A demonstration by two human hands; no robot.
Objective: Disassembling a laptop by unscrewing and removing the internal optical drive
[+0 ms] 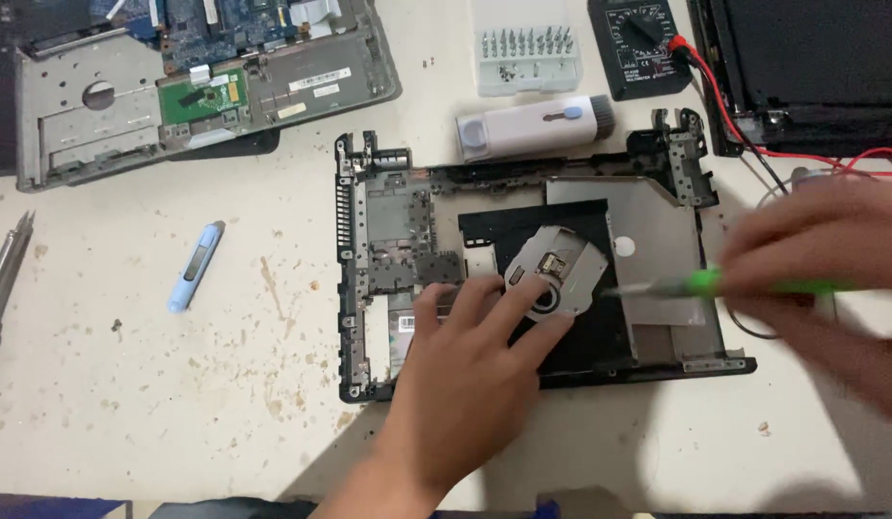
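Observation:
A black laptop bottom case (369,240) lies on the table with an optical drive (580,259) set in it, its grey disc mechanism facing up. My left hand (465,370) rests flat on the case, its fingertips touching the drive's disc mechanism. Blurred by motion, my right hand (830,279) grips a green-handled screwdriver (705,284). The screwdriver's metal tip points left at the drive's silver cover (657,240).
Another opened laptop chassis (206,77) with a blue and green board lies at the back left. A screwdriver bit set (527,53), a white cleaning tool (532,125), a black multimeter (643,43) with red lead, a blue pen-shaped tool (194,267) and a black laptop part (811,67) surround the case.

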